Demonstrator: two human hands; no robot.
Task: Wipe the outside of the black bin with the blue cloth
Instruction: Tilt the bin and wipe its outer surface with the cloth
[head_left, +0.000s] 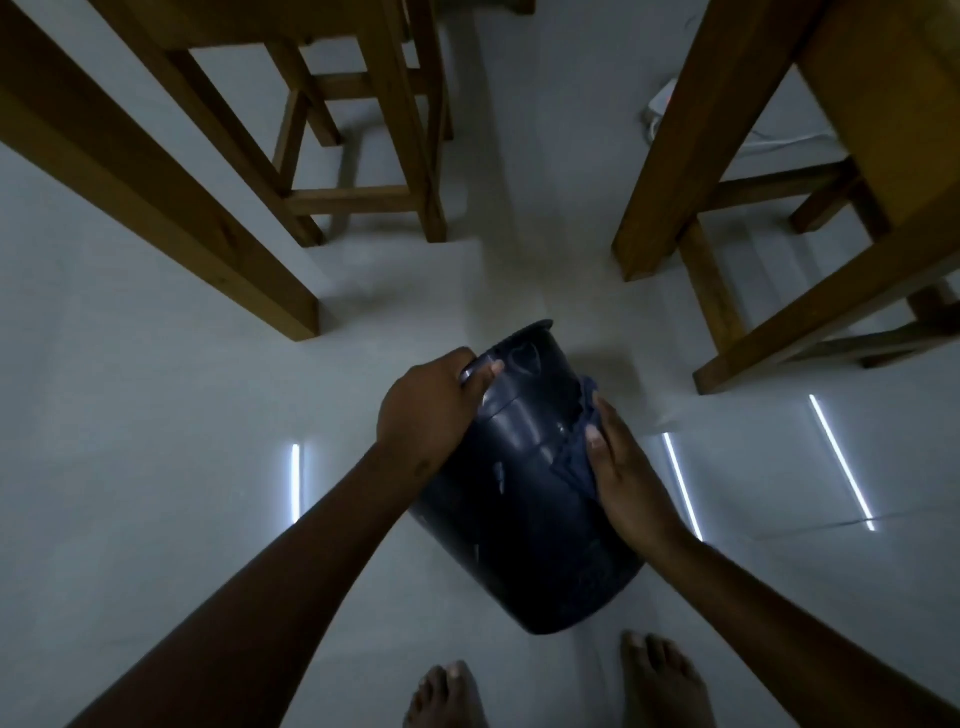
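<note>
A view straight down at a pale floor (156, 415), seen from the person's head. A black bin (524, 483) is held tilted in mid-air between two bare hands, its mouth pointing away toward the far side and its base nearest the person's feet (662, 680). The left hand (426, 410) grips the bin near its rim, fingers (480, 376) curled over the edge with the tips resting on the bin's upper wall. The right hand (623, 478) lies flat against the bin's right side, fingers stretched out nearly straight and pressing the blue cloth (574, 447) against the outer wall. The cloth is bunched under those fingers, with a ragged edge showing just to their left and a little past the fingertips. Beyond the hands stand wooden furniture legs (363, 130) on both sides. Thin white light reflections (839, 460) streak the floor beside each forearm
</note>
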